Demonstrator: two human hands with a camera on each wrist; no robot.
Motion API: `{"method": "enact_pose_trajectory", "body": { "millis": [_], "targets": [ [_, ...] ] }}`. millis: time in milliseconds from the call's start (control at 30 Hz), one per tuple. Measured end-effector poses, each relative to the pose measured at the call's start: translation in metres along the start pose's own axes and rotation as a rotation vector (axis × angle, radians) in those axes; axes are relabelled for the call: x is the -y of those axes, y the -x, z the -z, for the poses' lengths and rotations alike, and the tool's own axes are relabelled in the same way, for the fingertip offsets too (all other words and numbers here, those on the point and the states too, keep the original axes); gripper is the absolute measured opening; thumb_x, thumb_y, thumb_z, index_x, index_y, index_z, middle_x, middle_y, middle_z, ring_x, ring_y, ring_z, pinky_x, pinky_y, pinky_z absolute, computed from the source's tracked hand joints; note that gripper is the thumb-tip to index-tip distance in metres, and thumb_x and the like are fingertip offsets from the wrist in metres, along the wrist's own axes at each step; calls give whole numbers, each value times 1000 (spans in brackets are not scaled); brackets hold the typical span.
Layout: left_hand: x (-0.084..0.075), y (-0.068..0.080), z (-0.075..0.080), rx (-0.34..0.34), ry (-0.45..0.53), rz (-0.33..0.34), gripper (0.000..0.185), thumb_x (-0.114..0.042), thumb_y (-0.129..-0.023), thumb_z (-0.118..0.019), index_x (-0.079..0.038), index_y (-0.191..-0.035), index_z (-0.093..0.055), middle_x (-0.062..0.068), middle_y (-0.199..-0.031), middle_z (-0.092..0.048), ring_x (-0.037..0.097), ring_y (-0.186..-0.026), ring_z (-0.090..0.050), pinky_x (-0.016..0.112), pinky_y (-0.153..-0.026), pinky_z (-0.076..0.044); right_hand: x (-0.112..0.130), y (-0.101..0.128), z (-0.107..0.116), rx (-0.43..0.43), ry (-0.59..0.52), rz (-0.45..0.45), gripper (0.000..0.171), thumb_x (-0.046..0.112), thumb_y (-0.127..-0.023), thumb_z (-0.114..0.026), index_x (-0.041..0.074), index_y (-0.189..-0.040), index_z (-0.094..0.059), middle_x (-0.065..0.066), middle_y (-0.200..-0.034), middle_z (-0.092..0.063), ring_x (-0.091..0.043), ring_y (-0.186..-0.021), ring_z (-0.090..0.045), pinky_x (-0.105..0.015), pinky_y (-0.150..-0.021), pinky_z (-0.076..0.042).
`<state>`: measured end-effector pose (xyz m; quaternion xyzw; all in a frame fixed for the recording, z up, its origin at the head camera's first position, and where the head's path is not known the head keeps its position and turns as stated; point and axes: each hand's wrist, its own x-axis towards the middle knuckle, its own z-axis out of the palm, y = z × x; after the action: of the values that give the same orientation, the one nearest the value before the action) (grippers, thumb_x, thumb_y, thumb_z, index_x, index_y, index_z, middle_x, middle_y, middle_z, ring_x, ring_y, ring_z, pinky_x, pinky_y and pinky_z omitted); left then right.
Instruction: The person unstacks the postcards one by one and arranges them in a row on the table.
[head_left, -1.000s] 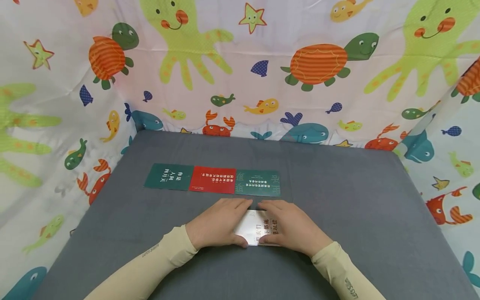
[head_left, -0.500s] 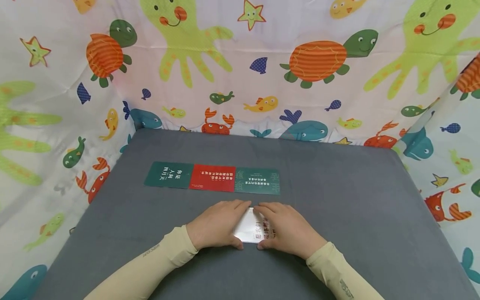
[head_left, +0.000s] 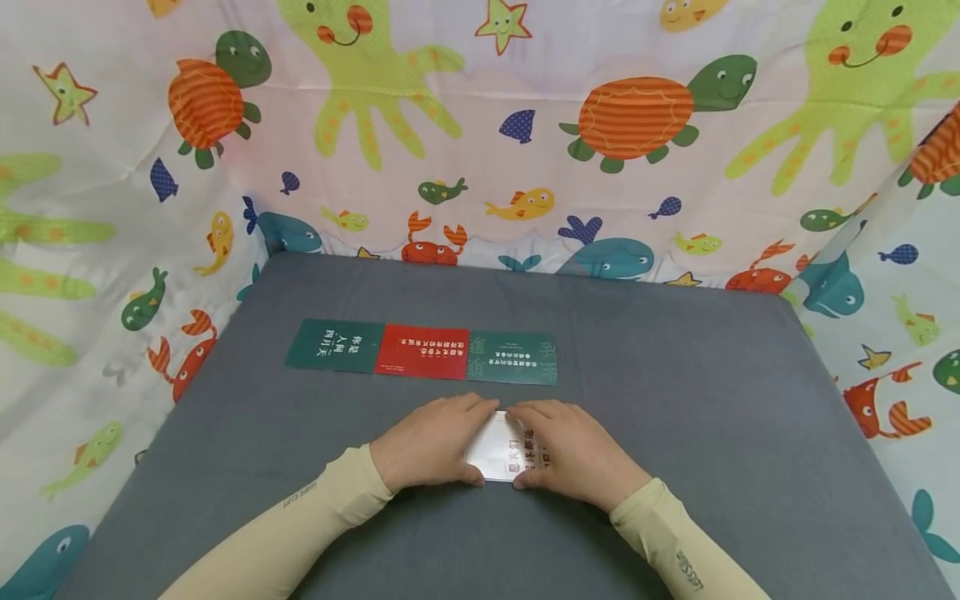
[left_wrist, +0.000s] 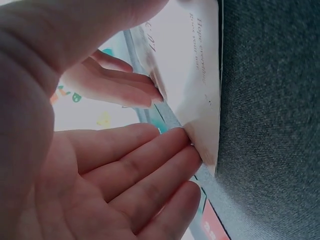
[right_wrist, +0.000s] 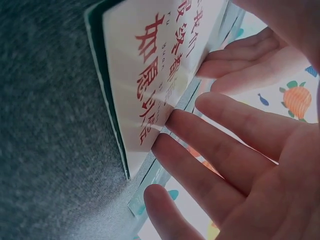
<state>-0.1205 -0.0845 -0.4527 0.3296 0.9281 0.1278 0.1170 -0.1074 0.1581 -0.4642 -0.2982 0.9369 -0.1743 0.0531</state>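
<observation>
Fingers of the left hand (head_left: 431, 442) and right hand (head_left: 573, 450) pinch the card stack (head_left: 501, 456) from nine and three o'clock on the worktop (head_left: 712, 400).

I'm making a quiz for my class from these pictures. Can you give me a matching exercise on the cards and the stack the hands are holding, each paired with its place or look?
Column one:
1. red card
2. card stack
3. left green card
4. right green card

Column two:
A. far left of the row
B. between both hands
C. middle of the row
D. right end of the row

Pairs: 1-C, 2-B, 3-A, 4-D
</observation>
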Motion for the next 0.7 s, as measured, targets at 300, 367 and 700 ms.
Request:
{"method": "enact_pose_trajectory", "body": {
  "millis": [300,367,700],
  "targets": [
    [3,-3,1,28,40,31,96,-42,-77,-98,-10,-157,-54,2,-140,-66,15,-112,-64,36,-96,-60,-2,-1,-1,-21,-9,12,82,46,-75,-99,13,-143,-67,-5,-140,-71,-28,-130,-67,-53,-111,-54],
    [3,-3,1,27,41,28,96,-42,-77,-98,-10,-156,-54,2,-140,-66,15,-113,-64,36,-97,-60,-2,-1,-1,-24,-10,15,81,46,-74,-99,13,-142,-68,-5,-140,-71,-28,-129,-67,-53,-110,-54],
    [5,-4,0,7,29,-1,98,-43,-78,-98,-7,-158,-52,4,-141,-65,17,-117,-62,36,-101,-59,-3,-3,1,-22,-20,20,82,46,-74,-99,13,-142,-67,-5,-139,-71,-28,-129,-67,-53,-111,-54]
  ]
}}
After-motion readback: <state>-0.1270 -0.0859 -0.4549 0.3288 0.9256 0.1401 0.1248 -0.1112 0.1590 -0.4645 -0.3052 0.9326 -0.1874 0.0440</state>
